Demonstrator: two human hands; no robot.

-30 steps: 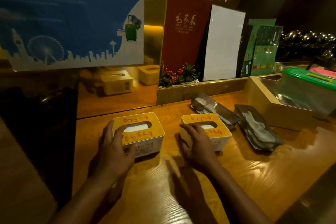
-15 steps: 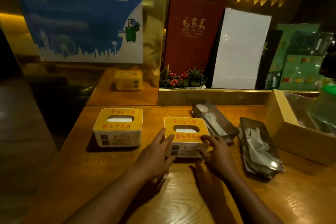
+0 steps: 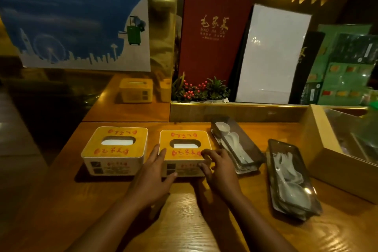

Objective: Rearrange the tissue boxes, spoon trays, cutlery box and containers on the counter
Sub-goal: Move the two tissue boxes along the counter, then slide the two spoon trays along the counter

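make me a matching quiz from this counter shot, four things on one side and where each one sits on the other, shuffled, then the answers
Things:
1. right tissue box
2. left tissue box
3. far spoon tray
4. wooden box

Places:
A. at the counter's right edge
B. between both hands, left hand and right hand
C. nearest the counter's left end, untouched
D. just right of the right hand, angled

Pairs: 1-B, 2-C, 3-D, 4-A
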